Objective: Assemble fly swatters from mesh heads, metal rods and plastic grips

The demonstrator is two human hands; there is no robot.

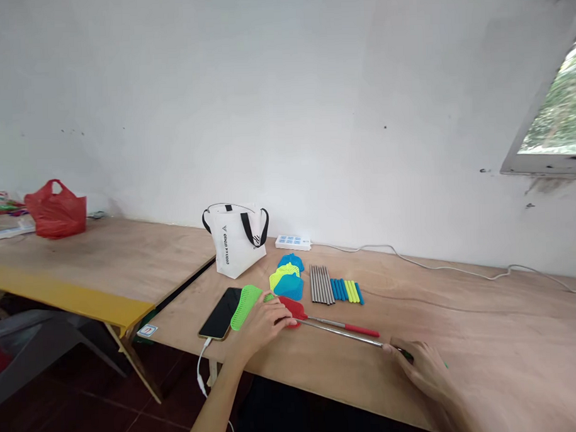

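My left hand [263, 323] lies on the wooden table [485, 335] with its fingers curled round the neck of a green fly swatter [245, 306], beside a red fly swatter [294, 310] with a red handle. A thin metal rod [342, 334] runs from my left hand to my right hand [423, 362], which is closed over the rod's green handle end near the table's front edge. Behind them lie blue and yellow-green swatter heads [288, 279], a row of grey metal rods [321, 284] and several blue and yellow handle sleeves [347, 291].
A black phone [220, 313] with a white cable lies at the table's left front corner. A white tote bag [236, 240] and a white power strip [293, 242] stand by the wall. A second table at left carries a red plastic bag [56, 208]. A grey chair [32, 344] is below.
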